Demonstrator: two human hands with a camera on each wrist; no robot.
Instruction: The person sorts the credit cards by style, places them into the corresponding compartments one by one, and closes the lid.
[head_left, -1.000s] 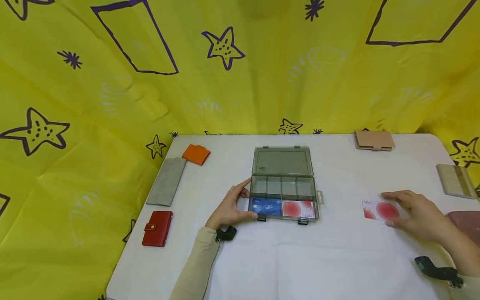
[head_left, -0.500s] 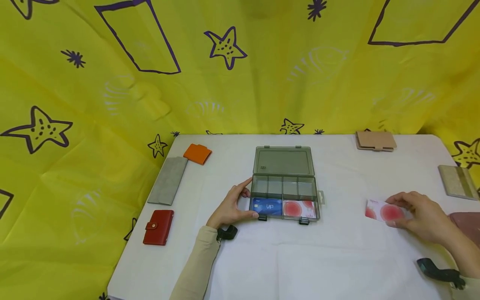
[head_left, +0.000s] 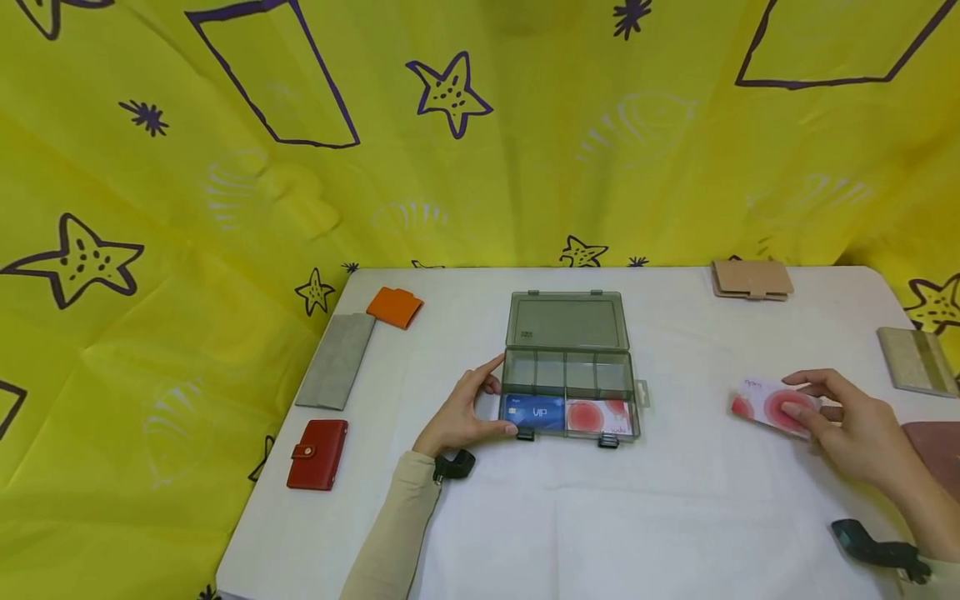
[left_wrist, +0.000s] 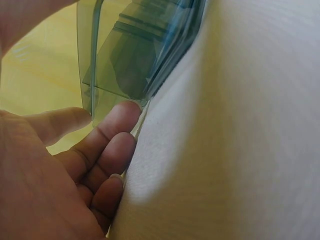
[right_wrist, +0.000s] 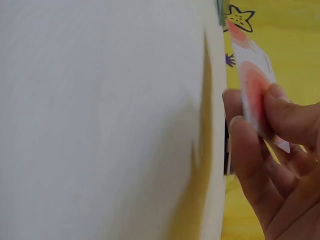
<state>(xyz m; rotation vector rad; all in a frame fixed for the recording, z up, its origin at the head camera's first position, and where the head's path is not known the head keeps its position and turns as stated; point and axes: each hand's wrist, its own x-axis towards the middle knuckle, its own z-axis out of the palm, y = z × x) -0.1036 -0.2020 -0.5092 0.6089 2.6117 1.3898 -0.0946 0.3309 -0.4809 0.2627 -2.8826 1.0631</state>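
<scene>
A clear green-grey plastic compartment box [head_left: 579,371] stands mid-table with its lid [head_left: 567,323] folded back. In its front compartments lie a blue VIP card [head_left: 534,412] and a white card with red circles [head_left: 598,417]; the back compartments look bare. My left hand [head_left: 461,421] grips the box's left end, thumb at the front corner and index finger at the back. In the left wrist view, fingers [left_wrist: 122,117] touch the box wall. To the right, my right hand [head_left: 862,433] pinches another red-circled white card [head_left: 768,404], tilted and lifted off the table [right_wrist: 100,120].
On the left lie an orange card holder [head_left: 395,308], a grey flat pouch [head_left: 335,362] and a red snap wallet [head_left: 318,454]. A tan wallet [head_left: 752,280], a beige wallet [head_left: 917,362] and a partly hidden dull-red item [head_left: 933,442] lie on the right.
My right hand has gone from fingers at the card's edges to a pinch with the thumb on top. The card has risen and tilted. My left hand stays on the box.
</scene>
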